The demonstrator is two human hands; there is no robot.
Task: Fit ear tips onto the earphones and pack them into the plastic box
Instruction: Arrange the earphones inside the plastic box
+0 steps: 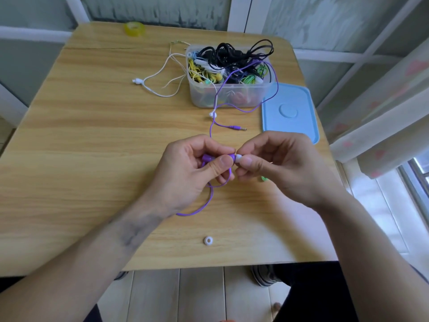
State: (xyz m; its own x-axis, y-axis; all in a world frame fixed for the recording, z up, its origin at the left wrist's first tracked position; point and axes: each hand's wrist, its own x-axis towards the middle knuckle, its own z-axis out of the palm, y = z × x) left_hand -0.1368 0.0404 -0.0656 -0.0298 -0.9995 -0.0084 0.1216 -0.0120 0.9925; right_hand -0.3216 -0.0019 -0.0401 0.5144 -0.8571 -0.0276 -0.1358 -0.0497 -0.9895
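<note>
Head view. Both hands meet over the middle of the wooden surface point(92, 140). The left hand point(192, 173) pinches a purple earbud point(226, 157) between thumb and fingers; the earbud's long axis runs left to right, its nozzle end pointing toward the right hand point(278, 166). The right hand's thumb and forefinger are closed on a white ear tip point(239, 158), which touches the nozzle end of the earbud. Whether the tip is fully seated cannot be told.

The purple cable point(210, 198) loops below the left hand toward the near edge, and another stretch rises from the hands toward the far edge, over the rim of the clear plastic box point(232, 96). Its purple jack plug point(239, 128) lies flat between the hands and the box, tip pointing right. The box stands near the far right corner, open and filled with tangled black, yellow, green and white earphones. Its blue lid point(290, 112) lies flat just beside it, toward the right edge.

A white earphone point(162, 75) lies left of the box, cable trailing toward it. A loose white ear tip point(208, 240) rests near the near edge, opening upward. A small green item point(264, 178) shows partly under the right hand. A yellowish tape roll point(135, 29) sits at the far edge.
</note>
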